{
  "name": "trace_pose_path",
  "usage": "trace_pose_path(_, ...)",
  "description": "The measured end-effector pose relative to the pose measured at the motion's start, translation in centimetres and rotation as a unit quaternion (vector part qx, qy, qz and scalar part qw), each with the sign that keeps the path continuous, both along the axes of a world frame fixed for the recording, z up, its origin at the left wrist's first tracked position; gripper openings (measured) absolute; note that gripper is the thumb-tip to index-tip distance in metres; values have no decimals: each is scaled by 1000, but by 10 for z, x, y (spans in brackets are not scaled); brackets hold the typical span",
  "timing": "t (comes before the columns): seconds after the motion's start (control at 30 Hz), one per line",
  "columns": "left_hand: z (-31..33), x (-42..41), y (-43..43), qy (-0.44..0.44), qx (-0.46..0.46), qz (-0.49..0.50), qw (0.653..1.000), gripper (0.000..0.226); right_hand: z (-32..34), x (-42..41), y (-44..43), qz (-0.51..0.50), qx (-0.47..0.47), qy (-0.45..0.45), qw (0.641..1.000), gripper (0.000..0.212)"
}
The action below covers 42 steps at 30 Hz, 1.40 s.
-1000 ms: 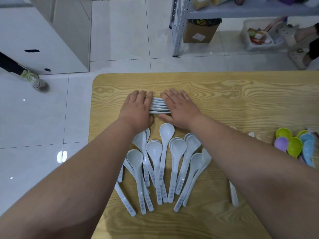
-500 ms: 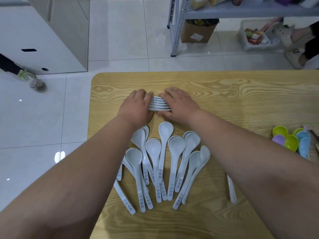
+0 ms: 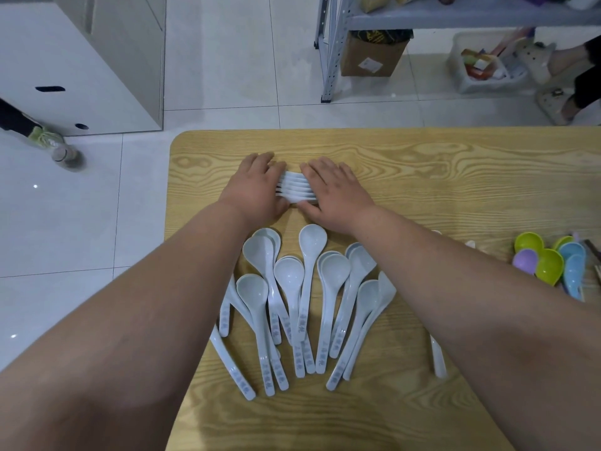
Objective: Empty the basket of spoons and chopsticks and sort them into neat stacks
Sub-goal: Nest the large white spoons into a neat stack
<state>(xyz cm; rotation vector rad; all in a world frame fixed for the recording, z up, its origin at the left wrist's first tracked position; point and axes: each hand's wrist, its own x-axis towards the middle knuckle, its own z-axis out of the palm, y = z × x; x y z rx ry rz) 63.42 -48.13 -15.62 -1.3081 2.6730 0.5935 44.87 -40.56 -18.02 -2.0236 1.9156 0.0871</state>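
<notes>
A short stack of nested white spoons (image 3: 296,190) lies on its side on the wooden table (image 3: 455,177) near the far edge. My left hand (image 3: 257,190) presses its left end and my right hand (image 3: 338,193) presses its right end, with the right thumb at the near side. Both hands lie palm down with the fingers extended over the stack's ends. Several loose white spoons (image 3: 312,288) fan out between my forearms, bowls away from me. One more white spoon (image 3: 437,359) shows under my right arm. Coloured spoons (image 3: 549,265) sit at the far right.
Dark chopstick ends (image 3: 593,252) peek in at the right edge. Beyond the table stand a metal shelf rack (image 3: 328,60), a cardboard box (image 3: 370,56) and a white cabinet (image 3: 81,60). A person's shoe (image 3: 48,141) is at the left and sandalled feet (image 3: 559,99) at the right.
Both hands have drawn closer together, squeezing the stacked spoons into a tighter bundle. The loose spoons have not moved.
</notes>
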Motion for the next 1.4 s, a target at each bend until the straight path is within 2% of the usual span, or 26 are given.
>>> trace_pose_path(0.13,-6,4,8,-29,-78,-44,996,79,-1,1,-2,-5,2,8,1000,80)
trace_pose_path(0.3,-5,5,9,-1,-78,-14,997,84,1,1,-2,-5,7,9,1000,85)
trace_pose_path(0.47,-13,6,7,-61,-106,-51,991,91,3,1,3,-5,14,18,1000,87)
trace_pose_path(0.63,-14,10,8,-86,-107,-42,990,90,9,1,2,-5,34,30,999,88)
trace_pose_path(0.9,3,15,19,-39,-100,-27,994,81,13,2,2,1,51,39,998,88)
trace_pose_path(1.17,23,32,42,27,-111,2,993,50,32,6,13,-5,49,27,998,82)
trace_pose_path(1.3,30,52,69,74,-111,27,991,46,50,19,38,-27,-2,-38,999,68)
trace_pose_path(1.4,28,77,98,79,-105,44,990,44,54,31,77,-16,-43,-91,995,55)
